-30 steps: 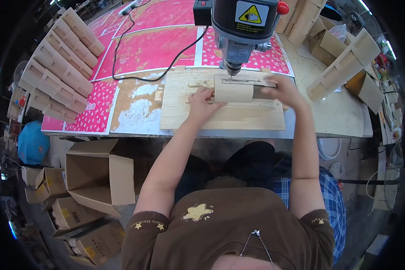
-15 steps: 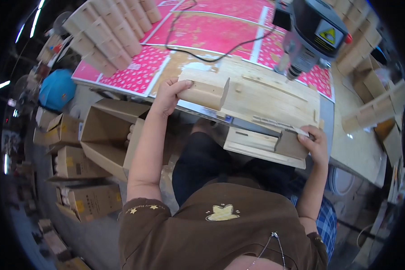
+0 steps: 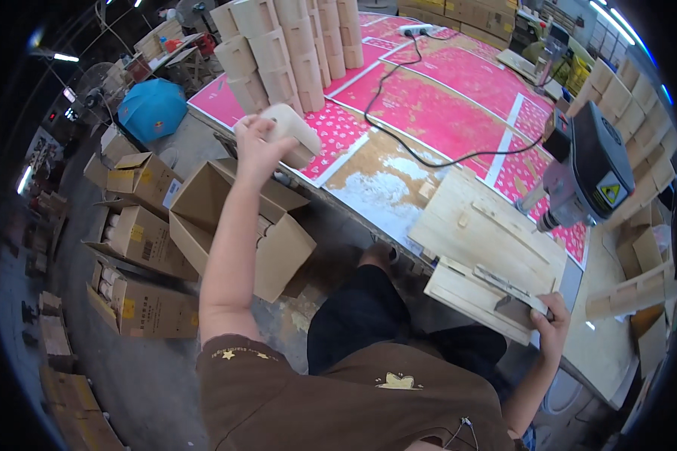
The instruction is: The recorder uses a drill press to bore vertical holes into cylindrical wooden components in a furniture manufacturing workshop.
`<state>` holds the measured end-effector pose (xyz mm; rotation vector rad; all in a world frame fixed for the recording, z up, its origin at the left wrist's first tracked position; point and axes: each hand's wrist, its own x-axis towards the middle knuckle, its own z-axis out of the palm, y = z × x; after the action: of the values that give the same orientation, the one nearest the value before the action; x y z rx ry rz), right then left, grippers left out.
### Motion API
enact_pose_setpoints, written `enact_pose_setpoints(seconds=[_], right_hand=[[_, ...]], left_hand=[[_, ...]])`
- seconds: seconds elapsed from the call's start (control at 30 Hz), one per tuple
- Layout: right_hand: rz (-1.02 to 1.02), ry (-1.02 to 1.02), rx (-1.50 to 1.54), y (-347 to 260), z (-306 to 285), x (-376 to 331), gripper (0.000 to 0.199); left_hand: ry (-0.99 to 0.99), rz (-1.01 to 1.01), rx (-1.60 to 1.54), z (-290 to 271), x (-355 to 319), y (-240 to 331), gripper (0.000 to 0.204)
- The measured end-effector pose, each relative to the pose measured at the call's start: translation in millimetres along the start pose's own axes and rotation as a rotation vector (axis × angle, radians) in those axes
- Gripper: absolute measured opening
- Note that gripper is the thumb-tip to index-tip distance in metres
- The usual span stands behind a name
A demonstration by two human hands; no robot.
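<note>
My left hand [image 3: 259,146] is closed round a pale wooden block [image 3: 292,134] with a rounded face, held up over the table's left edge in front of stacked wooden pieces. My right hand [image 3: 553,322] is closed on the end of a narrow metal bar [image 3: 510,288], whose kind I cannot make out. The bar lies along a wooden jig [image 3: 462,292] at the table's front edge, and a brown block [image 3: 513,310] sits under its right end. Behind the jig lies a wooden board [image 3: 478,233] with thin strips on it, and a drill press [image 3: 590,165] stands over its right side.
Tall stacks of wooden pieces [image 3: 267,52] stand on the pink-covered table [image 3: 429,98]. A black cable [image 3: 368,113] runs across it. Open cardboard boxes [image 3: 203,199] are on the floor at left, near a blue umbrella [image 3: 152,109]. More stacked wooden pieces [image 3: 639,113] stand at right.
My left hand has carried the wooden block off the board, leftward toward the stacks. My right hand stays at the metal bar's end. The view has swung left, shifting the table rightward.
</note>
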<state>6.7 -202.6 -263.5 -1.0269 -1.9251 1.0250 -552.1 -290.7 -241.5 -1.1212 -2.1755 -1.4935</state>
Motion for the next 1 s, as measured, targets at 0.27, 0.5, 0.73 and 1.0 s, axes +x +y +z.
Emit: enact_pose_setpoints(seconds=[0.27,0.5,0.73,1.0], right_hand=[[0.009,0.001,-0.088,-8.1,5.2,5.0,0.024],[0.111,0.012,-0.079,-23.6,12.2,15.1,0.029],[0.26,0.084,-0.063,-34.2,17.9,18.8,0.03],[0.306,0.087,-0.066,-45.7,12.0,22.3,0.031]], left_hand=[[0.179,-0.085,0.13,-78.5,148.8,-12.9,0.049],[0.167,0.02,0.351,-87.4,292.4,-21.7,0.054],[0.137,-0.013,0.454,-47.1,370.1,-58.5,0.054],[0.209,0.173,0.108,-18.2,320.7,-97.7,0.081]])
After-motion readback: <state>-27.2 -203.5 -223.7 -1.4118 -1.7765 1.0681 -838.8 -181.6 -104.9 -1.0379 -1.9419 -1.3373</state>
